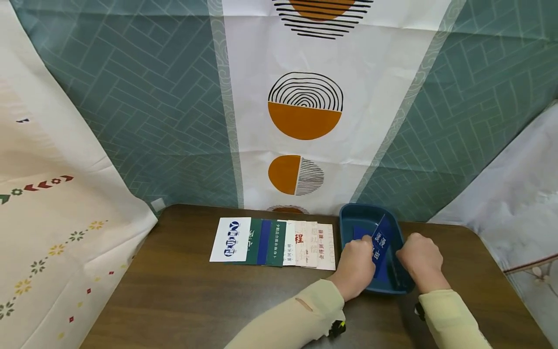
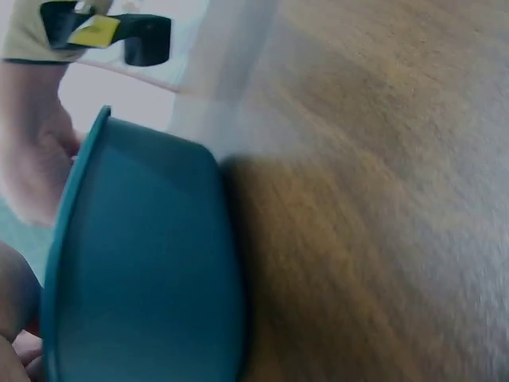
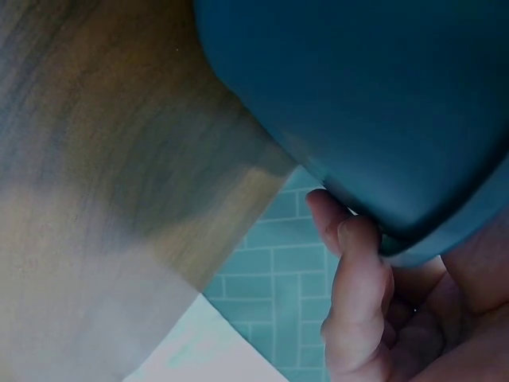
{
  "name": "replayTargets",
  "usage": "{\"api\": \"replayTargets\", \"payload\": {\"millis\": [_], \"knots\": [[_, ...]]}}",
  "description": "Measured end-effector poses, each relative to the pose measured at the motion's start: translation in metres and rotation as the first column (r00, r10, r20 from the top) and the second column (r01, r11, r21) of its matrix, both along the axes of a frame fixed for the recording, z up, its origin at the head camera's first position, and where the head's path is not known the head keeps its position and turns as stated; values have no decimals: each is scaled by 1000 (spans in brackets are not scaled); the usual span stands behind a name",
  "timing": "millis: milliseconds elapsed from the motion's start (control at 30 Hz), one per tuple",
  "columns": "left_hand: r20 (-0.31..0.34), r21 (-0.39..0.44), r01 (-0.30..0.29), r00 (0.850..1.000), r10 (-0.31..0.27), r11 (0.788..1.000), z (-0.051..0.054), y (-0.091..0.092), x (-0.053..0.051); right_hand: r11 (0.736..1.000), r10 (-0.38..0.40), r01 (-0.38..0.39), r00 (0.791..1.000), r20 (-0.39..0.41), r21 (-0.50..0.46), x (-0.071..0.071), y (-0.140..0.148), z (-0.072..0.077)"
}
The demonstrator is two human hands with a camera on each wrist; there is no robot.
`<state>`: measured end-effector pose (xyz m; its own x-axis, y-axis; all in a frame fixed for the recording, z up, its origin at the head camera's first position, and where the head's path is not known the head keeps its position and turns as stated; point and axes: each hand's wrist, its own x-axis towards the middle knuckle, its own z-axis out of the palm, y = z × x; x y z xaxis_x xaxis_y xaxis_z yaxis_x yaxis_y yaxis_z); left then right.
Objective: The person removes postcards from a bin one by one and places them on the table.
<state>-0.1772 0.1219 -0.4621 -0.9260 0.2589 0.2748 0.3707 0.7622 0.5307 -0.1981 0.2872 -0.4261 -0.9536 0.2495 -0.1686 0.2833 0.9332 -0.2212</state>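
Note:
My left hand (image 1: 355, 265) pinches a dark blue card (image 1: 381, 241) with white characters, tilted over the blue plastic tray (image 1: 364, 209). On the tray's right side, my right hand (image 1: 421, 259) grips the rim. The right wrist view shows the thumb and fingers (image 3: 358, 310) curled at that rim. More dark blue cards (image 1: 361, 233) lie inside the tray, partly hidden behind the held one. In the left wrist view, the tray's outer wall (image 2: 151, 255) fills the lower left and hides the held card.
Left of the tray, an overlapping row of cards lies on the brown wooden table (image 1: 183, 295): a white card (image 1: 231, 240), green ones (image 1: 275, 242) and cream ones (image 1: 326, 245). A patterned cloth (image 1: 174, 97) hangs behind the table's back edge.

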Motion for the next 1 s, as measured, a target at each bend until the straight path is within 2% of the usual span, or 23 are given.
{"api": "replayTargets", "payload": {"millis": [133,233,367,467,600,767,1000], "knots": [[-8,154,-13,1000,15,988,4,-14,-4,1000,-6,6,999,-31,-14,1,2,-3],[12,253,-38,999,36,967,10,-27,-10,1000,-9,8,999,-43,-13,1,3,-4],[95,384,-84,994,52,919,13,-47,-16,1000,2,-2,1000,-30,-17,1,3,-4],[125,453,-123,989,74,883,15,-62,-21,1000,7,-7,999,-36,-16,2,2,-4],[136,498,-172,984,119,850,22,-82,-27,1000,1,-2,999,-34,-15,2,1,-3],[127,495,-225,974,186,839,31,-109,-29,1000,-2,1,999,-33,-22,1,0,-3],[111,494,-322,945,309,807,42,-153,-32,1000,-7,6,1000,-20,-28,4,0,-3]]}}
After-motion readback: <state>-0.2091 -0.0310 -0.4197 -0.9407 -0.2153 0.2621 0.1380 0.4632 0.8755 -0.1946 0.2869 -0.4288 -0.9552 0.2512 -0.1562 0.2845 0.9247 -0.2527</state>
